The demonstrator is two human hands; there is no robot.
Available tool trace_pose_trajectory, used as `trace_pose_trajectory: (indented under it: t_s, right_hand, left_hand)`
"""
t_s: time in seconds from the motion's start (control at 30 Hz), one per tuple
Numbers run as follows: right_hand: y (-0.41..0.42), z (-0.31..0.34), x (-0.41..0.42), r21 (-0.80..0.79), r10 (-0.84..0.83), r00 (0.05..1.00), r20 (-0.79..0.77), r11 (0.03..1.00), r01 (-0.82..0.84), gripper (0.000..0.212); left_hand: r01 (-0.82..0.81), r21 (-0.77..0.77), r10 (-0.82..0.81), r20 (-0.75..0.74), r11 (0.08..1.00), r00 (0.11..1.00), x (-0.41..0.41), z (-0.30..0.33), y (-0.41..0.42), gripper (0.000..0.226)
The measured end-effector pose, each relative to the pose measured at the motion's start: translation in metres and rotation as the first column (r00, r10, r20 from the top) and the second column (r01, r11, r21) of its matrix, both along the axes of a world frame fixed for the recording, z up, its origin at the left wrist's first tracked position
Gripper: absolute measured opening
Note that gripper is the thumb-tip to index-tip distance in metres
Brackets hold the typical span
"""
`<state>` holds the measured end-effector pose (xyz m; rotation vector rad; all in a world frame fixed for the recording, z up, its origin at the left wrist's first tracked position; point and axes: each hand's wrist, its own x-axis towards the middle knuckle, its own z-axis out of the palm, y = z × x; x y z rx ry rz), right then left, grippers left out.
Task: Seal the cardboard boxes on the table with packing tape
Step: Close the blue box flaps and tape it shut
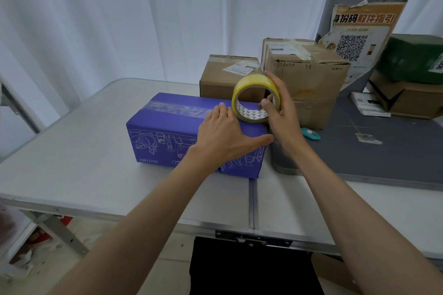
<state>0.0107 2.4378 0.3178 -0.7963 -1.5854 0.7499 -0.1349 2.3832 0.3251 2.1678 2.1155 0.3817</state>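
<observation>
surface point(79, 151): pale grey folding tabletop, slightly pebbled, metal edge and a latch at the near side, seam down the middle

left hand point(224, 135): laid flat on the right end of the purple box's top, fingers straight, thumb spread out toward the box's corner, gripping nothing

purple box point(165, 141): long rectangular carton in blue-purple printed card, white line drawings (a clock, little figures) on the near side. Sits mid-surface, long side facing the camera. A strip of shiny clear tape, a bit wrinkly, runs along the top seam

right hand point(279, 105): holding the tape roll upright, thumb hooked inside the core, fingers curled over the outer rim

tape roll point(254, 97): yellow ring with a white printed core, bottom edge touching the box's top at its far right end, just beside the left fingertips

utility knife point(310, 133): small teal thing with a pink button, on a dark grey mat to the right

brown boxes point(304, 74): two plain corrugated cartons behind the purple one, taped, with shipping labels; the right one is taller and scuffed

sign point(359, 31): orange poster with a QR code, far right
</observation>
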Motion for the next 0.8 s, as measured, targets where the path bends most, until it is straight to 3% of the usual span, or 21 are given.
trace_pose_trajectory:
  t_s: [0.1,0.27,0.37,0.47,0.6,0.8]
  right_hand:
    - [0.001,0.002,0.002,-0.002,0.005,1.000,-0.002,1.000,-0.005,0.057]
    - [-0.006,0.006,0.003,0.025,0.062,0.997,0.035,0.998,-0.063,0.048]
    - [-0.010,0.008,-0.004,0.021,0.062,0.994,0.086,0.998,-0.064,0.029]
    - [-0.013,0.006,-0.002,-0.088,0.153,0.988,0.011,0.985,-0.151,0.016]
    - [-0.015,0.003,0.008,-0.149,0.230,0.972,-0.043,0.961,-0.233,0.014]
    - [-0.022,0.002,0.002,-0.098,0.158,0.985,-0.064,0.982,-0.164,0.018]
  left_hand:
    - [-0.007,-0.048,0.006,-0.021,0.999,1.000,0.002,0.002,0.003,0.131]
    - [0.122,-0.107,-0.119,0.035,0.987,0.992,-0.027,0.007,0.001,0.121]
    - [0.162,-0.103,-0.156,0.067,0.981,0.985,-0.041,0.009,-0.001,0.120]
    - [0.173,-0.058,-0.171,0.041,0.983,0.984,-0.041,0.004,-0.002,0.120]
    - [0.155,-0.017,-0.155,-0.002,0.988,0.988,-0.040,-0.002,-0.001,0.111]
    - [0.146,-0.047,-0.147,-0.018,0.988,0.989,-0.041,-0.004,-0.001,0.105]
